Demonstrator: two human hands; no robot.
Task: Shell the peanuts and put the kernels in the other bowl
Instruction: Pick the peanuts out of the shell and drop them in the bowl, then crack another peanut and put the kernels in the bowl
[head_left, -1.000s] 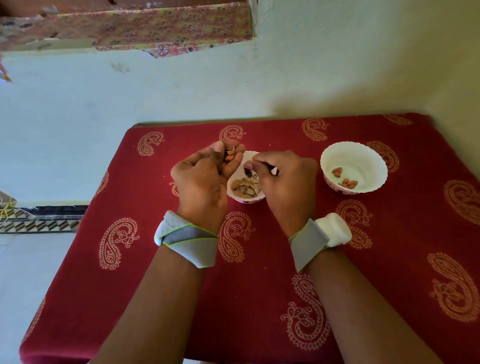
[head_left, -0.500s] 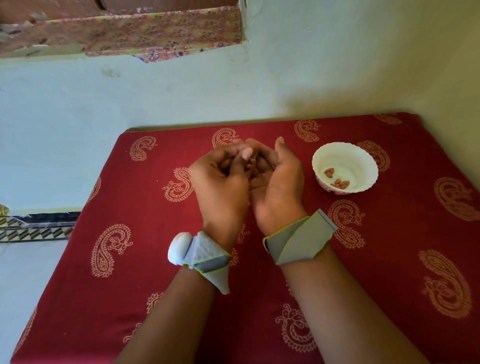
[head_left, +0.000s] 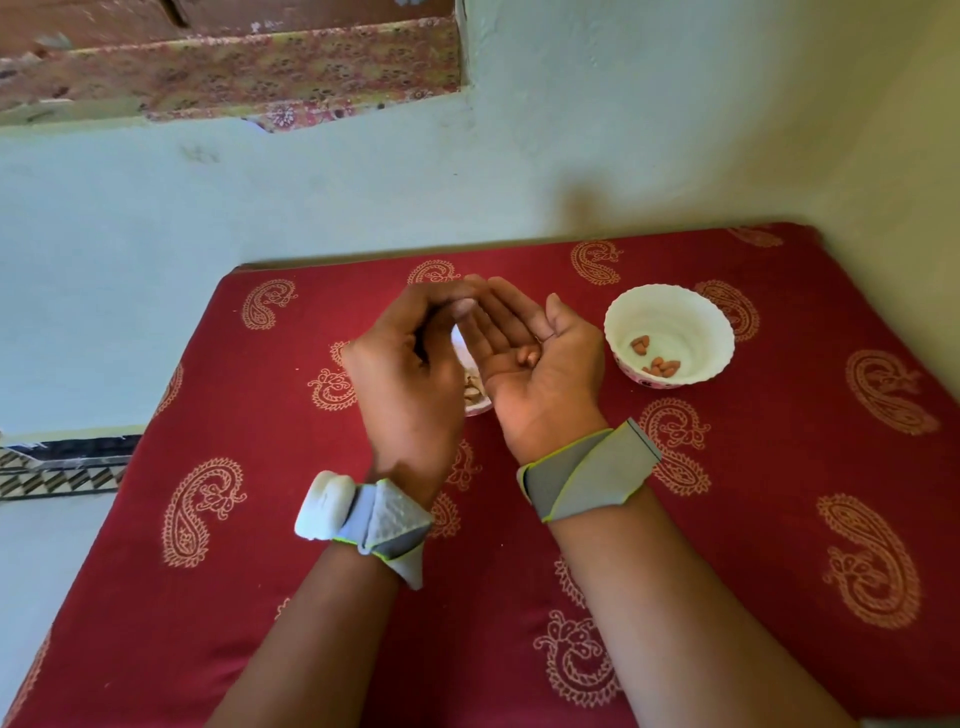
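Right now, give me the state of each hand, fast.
Left hand: fingers curled; whether it holds anything cannot be told.
Right hand: open, palm up, kernels resting on the palm.

Red paisley cloth carries kernel bowl, shell bowl mostly hidden, apparently.

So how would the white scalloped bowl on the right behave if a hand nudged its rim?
The white scalloped bowl looks thin and light, holding only a few reddish peanut kernels, so it would probably slide or tip easily. The red paisley cloth under it might add some friction.
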